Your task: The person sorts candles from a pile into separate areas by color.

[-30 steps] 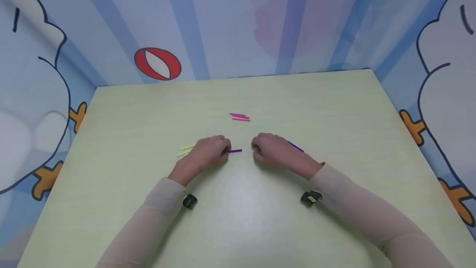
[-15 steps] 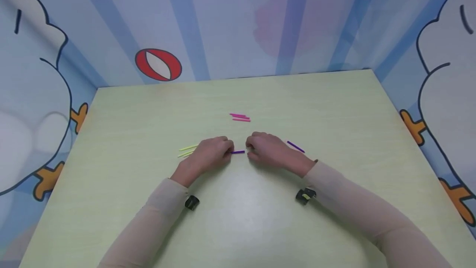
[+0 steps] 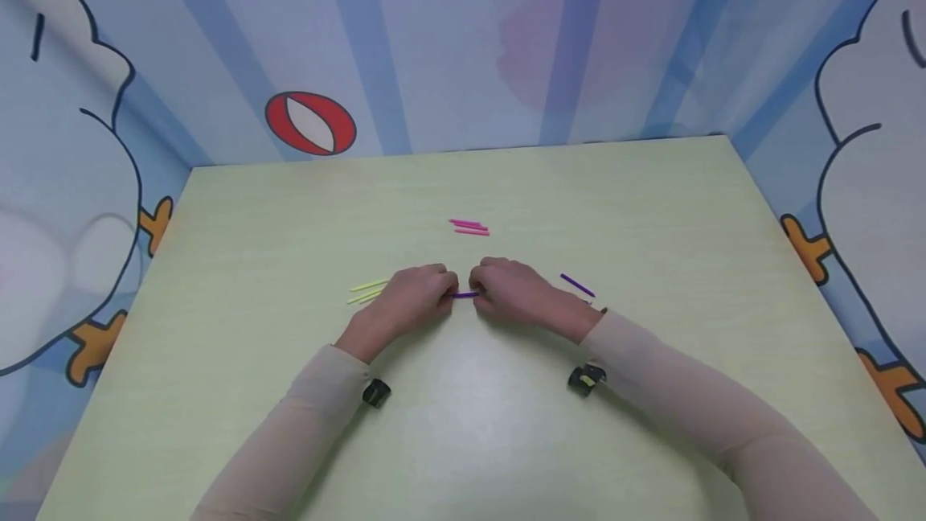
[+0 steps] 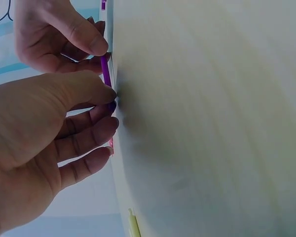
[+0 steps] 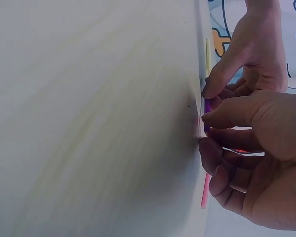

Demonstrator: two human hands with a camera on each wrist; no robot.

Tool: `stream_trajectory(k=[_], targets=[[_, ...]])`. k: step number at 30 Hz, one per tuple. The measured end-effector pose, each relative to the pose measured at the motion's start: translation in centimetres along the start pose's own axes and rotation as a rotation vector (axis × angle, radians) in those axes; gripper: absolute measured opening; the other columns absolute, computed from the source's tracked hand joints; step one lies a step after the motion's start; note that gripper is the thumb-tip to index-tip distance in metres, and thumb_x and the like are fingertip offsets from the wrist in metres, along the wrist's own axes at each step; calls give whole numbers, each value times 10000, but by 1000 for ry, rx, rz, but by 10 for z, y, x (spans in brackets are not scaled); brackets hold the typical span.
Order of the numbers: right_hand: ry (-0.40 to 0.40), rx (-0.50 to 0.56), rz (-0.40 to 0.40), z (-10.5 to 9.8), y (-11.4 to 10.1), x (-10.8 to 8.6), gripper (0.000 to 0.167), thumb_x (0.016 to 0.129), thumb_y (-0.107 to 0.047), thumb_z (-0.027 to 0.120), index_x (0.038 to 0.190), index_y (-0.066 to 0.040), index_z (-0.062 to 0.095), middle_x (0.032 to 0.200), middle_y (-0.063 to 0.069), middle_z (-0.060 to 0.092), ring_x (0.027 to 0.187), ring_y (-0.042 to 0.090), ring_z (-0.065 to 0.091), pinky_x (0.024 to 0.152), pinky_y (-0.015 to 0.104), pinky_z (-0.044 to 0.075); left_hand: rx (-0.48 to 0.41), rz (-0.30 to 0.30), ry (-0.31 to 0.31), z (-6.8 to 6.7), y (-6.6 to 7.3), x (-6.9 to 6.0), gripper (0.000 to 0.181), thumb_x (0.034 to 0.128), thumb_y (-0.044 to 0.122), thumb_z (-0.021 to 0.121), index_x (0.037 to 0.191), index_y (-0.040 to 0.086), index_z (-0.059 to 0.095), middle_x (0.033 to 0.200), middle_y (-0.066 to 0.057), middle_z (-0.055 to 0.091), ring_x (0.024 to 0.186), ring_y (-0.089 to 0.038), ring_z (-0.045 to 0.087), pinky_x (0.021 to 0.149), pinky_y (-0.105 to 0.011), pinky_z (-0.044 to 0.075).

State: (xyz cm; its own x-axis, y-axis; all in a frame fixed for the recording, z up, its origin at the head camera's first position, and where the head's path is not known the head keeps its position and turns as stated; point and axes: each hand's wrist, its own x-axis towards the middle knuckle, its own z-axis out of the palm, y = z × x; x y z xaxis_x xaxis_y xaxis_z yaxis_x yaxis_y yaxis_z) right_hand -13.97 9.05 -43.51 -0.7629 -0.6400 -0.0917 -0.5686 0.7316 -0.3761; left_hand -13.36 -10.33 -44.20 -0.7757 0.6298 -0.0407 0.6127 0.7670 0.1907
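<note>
A thin purple stick (image 3: 465, 295) lies between my two hands, just above the pale tabletop in the head view. My left hand (image 3: 415, 297) pinches its left part between thumb and fingertips. At the stick's other end, the thumb and index finger of my right hand (image 3: 517, 289) pinch it too. The wrist views show both thumbs on the purple stick (image 4: 106, 73), with a short length bare between them. The remaining fingers of both hands are bent. The stick's ends are hidden by the fingers.
Several pink sticks (image 3: 470, 227) lie behind the hands. Yellow sticks (image 3: 367, 291) stick out beside the left hand, partly hidden by it. Another purple stick (image 3: 577, 285) lies right of the right hand. A patterned wall (image 3: 463, 47) rises behind the table (image 3: 463, 441).
My right hand has moved left to the purple stick's free end and now pinches it. The left hand has shifted slightly right, still holding the stick.
</note>
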Motion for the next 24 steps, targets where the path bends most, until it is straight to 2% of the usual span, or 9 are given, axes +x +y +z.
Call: stream_trajectory(k=[11, 24], targets=[[-3, -1, -6, 1, -3, 3, 72, 884, -62, 666, 936, -56, 715, 835, 28, 598, 766, 171, 545, 695, 314, 486, -5, 13, 32, 2, 0, 0, 66, 913, 76, 686, 969, 65, 720, 825, -30, 624, 715, -164, 571, 649, -314, 510], [-3, -7, -12, 4, -1, 4, 43, 892, -71, 667, 895, -78, 709, 810, 17, 579, 743, 168, 527, 680, 318, 473, -9, 12, 24, 2, -1, 0, 67, 925, 86, 678, 968, 71, 728, 823, -23, 623, 715, -156, 568, 653, -303, 507]])
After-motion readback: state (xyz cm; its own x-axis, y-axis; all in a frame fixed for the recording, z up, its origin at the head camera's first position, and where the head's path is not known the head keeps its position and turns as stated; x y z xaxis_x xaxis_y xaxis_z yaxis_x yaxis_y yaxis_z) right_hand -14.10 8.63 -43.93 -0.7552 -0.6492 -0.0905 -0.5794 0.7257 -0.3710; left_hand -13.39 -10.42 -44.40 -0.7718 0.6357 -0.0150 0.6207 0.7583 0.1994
